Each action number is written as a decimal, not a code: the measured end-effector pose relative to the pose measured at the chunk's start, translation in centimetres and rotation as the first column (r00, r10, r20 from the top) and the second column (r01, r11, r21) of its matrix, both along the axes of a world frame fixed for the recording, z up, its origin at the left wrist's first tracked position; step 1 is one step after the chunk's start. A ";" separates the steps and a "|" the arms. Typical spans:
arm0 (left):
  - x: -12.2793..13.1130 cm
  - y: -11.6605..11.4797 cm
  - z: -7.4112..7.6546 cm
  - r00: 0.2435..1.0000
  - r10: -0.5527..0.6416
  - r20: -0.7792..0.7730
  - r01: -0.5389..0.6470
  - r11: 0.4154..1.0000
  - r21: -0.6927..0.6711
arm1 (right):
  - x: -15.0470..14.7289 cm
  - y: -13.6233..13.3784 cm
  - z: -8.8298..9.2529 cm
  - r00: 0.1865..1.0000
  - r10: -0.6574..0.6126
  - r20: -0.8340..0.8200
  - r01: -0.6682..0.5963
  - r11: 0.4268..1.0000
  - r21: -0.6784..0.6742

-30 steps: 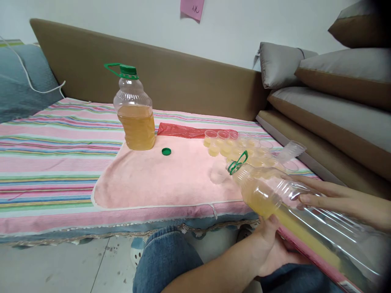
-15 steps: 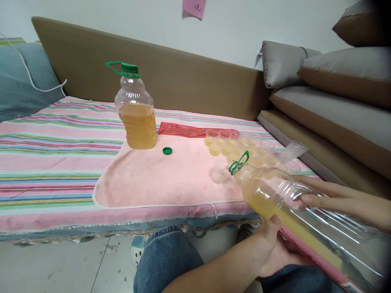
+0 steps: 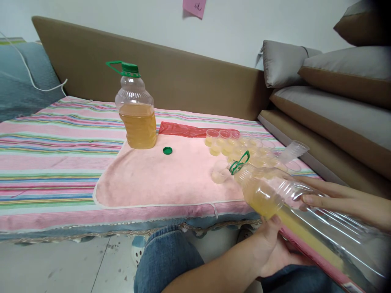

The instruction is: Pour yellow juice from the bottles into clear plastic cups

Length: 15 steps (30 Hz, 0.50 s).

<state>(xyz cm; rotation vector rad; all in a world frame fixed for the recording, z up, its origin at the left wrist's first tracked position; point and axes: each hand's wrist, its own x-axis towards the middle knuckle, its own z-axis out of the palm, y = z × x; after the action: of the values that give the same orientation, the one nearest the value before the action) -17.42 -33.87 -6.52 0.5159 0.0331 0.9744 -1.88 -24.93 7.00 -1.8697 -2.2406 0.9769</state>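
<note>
I hold a large clear plastic bottle (image 3: 293,203) tilted toward the left, with yellow liquid along its lower side and a green handle ring at its neck. My left hand (image 3: 270,248) grips it from underneath. My right hand (image 3: 330,197) lies over its top with fingers pressed on the plastic. The bottle's open mouth sits over a small clear cup (image 3: 220,174) on the pink towel (image 3: 152,175); yellow liquid shows in that cup. Behind it stand several small cups (image 3: 232,144) filled with yellow liquid.
A second capped bottle (image 3: 136,110), half full of yellow liquid, stands upright on the towel's far left. A loose green cap (image 3: 167,151) lies next to it. A red plastic bag (image 3: 186,130) lies behind. A stack of empty cups (image 3: 291,151) lies tilted at right. Sofa cushions (image 3: 336,101) flank the table.
The tilted bottle has held almost still over the small cup. The cup in front of its mouth now shows a little yellow liquid where it looked empty before.
</note>
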 end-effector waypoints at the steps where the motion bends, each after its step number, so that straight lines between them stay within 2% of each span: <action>1: 0.0 0.0 0.0 1.000 0.001 0.000 -0.001 1.000 -0.001 | 0.0 0.0 0.0 1.000 -0.005 -0.004 0.005 1.000 -0.008; 7: 0.2 0.2 -0.3 1.000 0.004 0.020 -0.004 1.000 0.009 | 0.0 -0.1 0.0 1.000 -0.023 -0.010 0.022 0.999 -0.038; 15: 0.2 0.2 -0.2 1.000 -0.002 0.027 0.002 1.000 0.004 | -0.1 0.0 0.1 0.999 0.045 -0.025 -0.045 0.999 -0.008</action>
<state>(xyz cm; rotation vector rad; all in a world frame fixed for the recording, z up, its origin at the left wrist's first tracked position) -17.19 -33.70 -6.72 0.5067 0.0064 0.9797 -1.96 -24.89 7.11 -1.8078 -2.2771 1.0125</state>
